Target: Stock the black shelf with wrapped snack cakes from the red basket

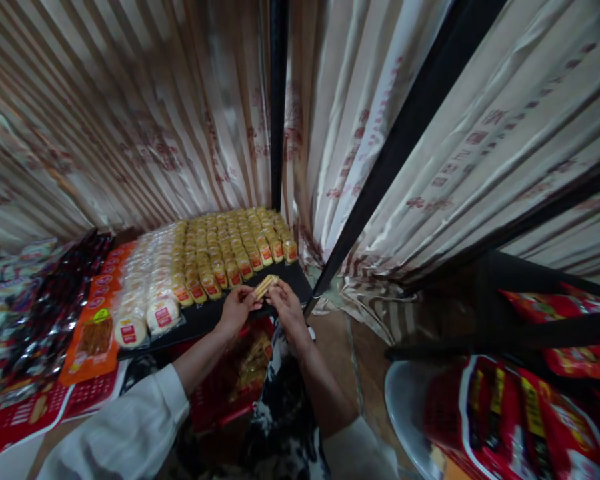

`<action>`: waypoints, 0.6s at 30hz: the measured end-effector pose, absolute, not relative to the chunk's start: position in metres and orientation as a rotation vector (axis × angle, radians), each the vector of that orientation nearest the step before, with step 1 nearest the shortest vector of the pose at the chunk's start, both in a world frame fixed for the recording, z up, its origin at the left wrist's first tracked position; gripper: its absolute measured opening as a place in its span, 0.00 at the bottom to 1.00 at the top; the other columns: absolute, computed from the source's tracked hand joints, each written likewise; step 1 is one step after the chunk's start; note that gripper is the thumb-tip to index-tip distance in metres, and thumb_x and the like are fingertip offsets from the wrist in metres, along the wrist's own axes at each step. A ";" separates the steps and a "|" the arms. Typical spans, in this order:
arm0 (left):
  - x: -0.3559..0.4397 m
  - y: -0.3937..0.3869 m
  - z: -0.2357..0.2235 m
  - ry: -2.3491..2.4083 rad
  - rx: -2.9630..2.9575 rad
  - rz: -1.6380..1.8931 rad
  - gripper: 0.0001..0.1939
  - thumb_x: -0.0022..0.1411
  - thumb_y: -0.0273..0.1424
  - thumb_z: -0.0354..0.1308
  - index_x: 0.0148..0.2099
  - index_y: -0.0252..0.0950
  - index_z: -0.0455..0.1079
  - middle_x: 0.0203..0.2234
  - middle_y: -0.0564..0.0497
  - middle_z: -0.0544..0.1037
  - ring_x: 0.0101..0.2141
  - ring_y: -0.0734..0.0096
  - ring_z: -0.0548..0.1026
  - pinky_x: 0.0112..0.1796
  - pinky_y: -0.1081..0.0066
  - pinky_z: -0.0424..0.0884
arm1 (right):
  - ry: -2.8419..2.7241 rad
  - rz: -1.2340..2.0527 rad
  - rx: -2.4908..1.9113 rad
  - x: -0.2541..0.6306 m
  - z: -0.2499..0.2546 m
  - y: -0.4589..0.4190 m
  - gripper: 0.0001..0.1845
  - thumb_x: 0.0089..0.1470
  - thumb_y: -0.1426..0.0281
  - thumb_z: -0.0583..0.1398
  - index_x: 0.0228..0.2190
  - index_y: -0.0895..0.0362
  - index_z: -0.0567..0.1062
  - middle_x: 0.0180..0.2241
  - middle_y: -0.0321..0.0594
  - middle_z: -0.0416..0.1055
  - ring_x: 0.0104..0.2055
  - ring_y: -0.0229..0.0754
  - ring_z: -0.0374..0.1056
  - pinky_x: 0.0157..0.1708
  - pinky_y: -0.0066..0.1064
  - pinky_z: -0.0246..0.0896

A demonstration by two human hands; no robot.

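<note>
Between my hands, above the front edge of a dark shelf point(207, 311), is a small wrapped pale-yellow biscuit pack point(265, 286). My left hand point(239, 308) pinches its left end. On the right end, the fingers of my right hand point(286, 305) are closed. Just behind, similar yellow biscuit packs point(225, 250) with red labels stand in tight rows. White round crackers in clear wrappers point(161, 315) line up to their left. Below my hands, a red container point(215, 393) holds loose wrapped packs point(253, 363), partly hidden by my arms and patterned clothing.
An orange snack packet point(91, 337) and dark shiny packets point(50, 310) lie at the left. A black post point(360, 220) slants just right of the shelf, before draped curtains point(205, 120). At lower right, a grey basin point(405, 407) stands beside red packages point(525, 413).
</note>
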State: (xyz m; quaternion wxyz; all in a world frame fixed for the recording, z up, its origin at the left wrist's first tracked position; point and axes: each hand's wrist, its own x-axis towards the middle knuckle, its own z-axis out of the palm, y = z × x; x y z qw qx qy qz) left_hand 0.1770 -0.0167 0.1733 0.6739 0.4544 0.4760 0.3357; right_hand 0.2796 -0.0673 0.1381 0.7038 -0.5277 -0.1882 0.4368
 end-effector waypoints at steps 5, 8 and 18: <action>0.188 -0.009 0.159 1.014 1.357 0.830 0.05 0.54 0.25 0.56 0.34 0.34 0.63 0.38 0.51 0.72 0.28 0.80 0.73 0.32 0.74 0.75 | -0.449 0.925 -1.121 0.287 0.144 -0.063 0.21 0.47 0.58 0.61 0.41 0.55 0.72 0.38 0.39 0.73 0.39 0.39 0.68 0.40 0.30 0.63; 0.190 -0.007 0.153 0.946 1.599 0.880 0.05 0.54 0.26 0.55 0.36 0.35 0.63 0.42 0.48 0.69 0.37 0.73 0.73 0.37 0.67 0.74 | -0.394 0.900 -1.150 0.294 0.143 -0.061 0.20 0.48 0.56 0.60 0.40 0.55 0.73 0.36 0.37 0.73 0.37 0.38 0.68 0.36 0.27 0.62; 0.196 -0.002 0.163 0.930 2.020 0.824 0.05 0.57 0.24 0.51 0.36 0.36 0.66 0.44 0.46 0.67 0.45 0.66 0.68 0.41 0.65 0.71 | -0.176 0.941 -1.018 0.306 0.135 -0.053 0.19 0.43 0.62 0.64 0.39 0.56 0.73 0.34 0.35 0.73 0.33 0.35 0.68 0.34 0.26 0.62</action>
